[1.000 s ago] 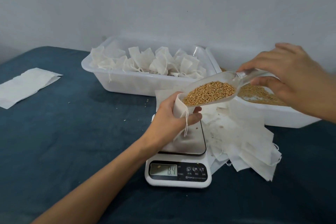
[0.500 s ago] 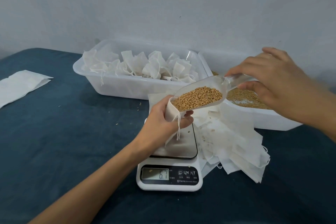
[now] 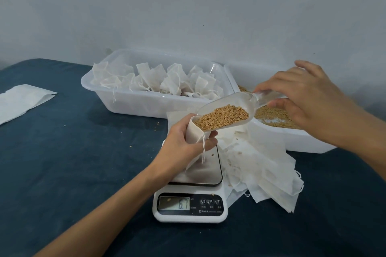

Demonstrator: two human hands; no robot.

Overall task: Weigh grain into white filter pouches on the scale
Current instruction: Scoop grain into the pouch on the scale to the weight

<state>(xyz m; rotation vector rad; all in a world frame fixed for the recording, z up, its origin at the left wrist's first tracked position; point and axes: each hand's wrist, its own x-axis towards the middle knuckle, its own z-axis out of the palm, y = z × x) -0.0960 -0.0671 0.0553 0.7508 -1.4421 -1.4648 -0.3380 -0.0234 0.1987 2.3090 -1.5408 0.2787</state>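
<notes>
Fingers [image 3: 210,143] of the left hand [image 3: 183,142] curl round an open pouch [image 3: 193,134]; the right hand [image 3: 309,98] pinches a scoop [image 3: 227,110] by its clear handle.

Scoop lip sits at the pouch mouth, just above the left thumb, and its grain [image 3: 223,118] looks almost all unpoured, so this fill seems barely begun. Under the left fingers the pouch tail hangs to the scale [image 3: 196,175], which reads 6.7; whether that counts grain or only hand pressure is unclear. Beyond the left fingers a tub [image 3: 108,89] holds a row of tied pouches, seemingly finished. Below the right fingers lie a grain tub [image 3: 292,140] and a heap of flat pouches [image 3: 269,175], apparently unfilled. Hidden: the pouch inside, the right fingertips behind the handle, the grain tub's far end.
</notes>
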